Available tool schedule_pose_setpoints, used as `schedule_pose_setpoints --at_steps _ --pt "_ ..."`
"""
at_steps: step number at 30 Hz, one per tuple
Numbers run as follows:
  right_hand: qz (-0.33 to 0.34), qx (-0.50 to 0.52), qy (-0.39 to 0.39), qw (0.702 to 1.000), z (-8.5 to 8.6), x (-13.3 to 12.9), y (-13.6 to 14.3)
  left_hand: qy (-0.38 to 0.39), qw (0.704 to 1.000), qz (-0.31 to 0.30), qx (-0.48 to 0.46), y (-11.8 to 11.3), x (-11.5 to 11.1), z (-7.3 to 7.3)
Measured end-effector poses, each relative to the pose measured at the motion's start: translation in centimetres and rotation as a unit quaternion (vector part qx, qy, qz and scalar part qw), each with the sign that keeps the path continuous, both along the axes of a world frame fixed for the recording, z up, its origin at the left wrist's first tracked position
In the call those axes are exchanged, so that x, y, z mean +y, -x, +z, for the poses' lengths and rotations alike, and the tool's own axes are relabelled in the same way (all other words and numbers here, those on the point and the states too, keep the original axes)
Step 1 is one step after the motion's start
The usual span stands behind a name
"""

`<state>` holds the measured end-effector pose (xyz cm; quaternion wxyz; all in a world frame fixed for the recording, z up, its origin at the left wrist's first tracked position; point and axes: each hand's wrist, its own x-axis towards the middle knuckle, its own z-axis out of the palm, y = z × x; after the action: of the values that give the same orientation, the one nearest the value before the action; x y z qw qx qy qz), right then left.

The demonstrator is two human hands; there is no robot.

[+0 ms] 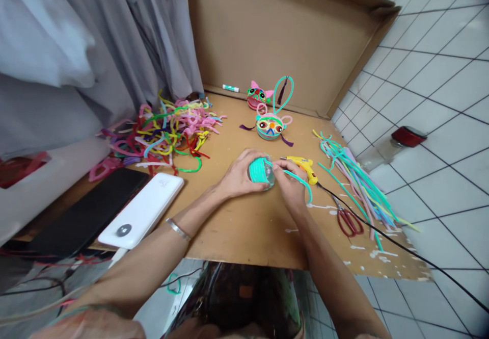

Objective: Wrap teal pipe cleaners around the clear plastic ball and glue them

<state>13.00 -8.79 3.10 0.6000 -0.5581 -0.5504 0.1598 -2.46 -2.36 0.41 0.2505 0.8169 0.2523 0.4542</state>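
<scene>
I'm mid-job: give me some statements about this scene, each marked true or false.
1. The left hand holds a turquoise-wrapped, clear rounded form. True.
2. The right hand grips the yellow plastic glue gun. False: it holds a turquoise fuzzy stem; the glue gun lies on the brown table.
3. The white rectangular device lies right of both hands. False: it lies to their left, beside a flat black slab.
4. Dark-red-handled metal scissors lie on the table's right side. True.
5. A round ornament with pink loop ears sits beyond both hands. True.
</scene>
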Motion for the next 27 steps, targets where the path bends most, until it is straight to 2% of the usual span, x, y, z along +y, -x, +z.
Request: schedule_pose_setpoints --at_steps 8,15,27 --pt "0.023 0.003 -0.011 1.000 0.09 -0.08 0.25 -0.005 1.000 -0.004 -0.007 -0.12 -0.15 0.09" --pt "0.018 -0.055 -0.024 0.998 -0.42 0.01 -0.02 0.002 1.000 -0.009 -0.009 -0.10 0.01 -0.06" --pt "-0.015 -0.164 -0.045 0.985 -0.15 -0.58 0.49 0.009 1.000 -0.009 -0.007 -0.10 -0.02 0.16"
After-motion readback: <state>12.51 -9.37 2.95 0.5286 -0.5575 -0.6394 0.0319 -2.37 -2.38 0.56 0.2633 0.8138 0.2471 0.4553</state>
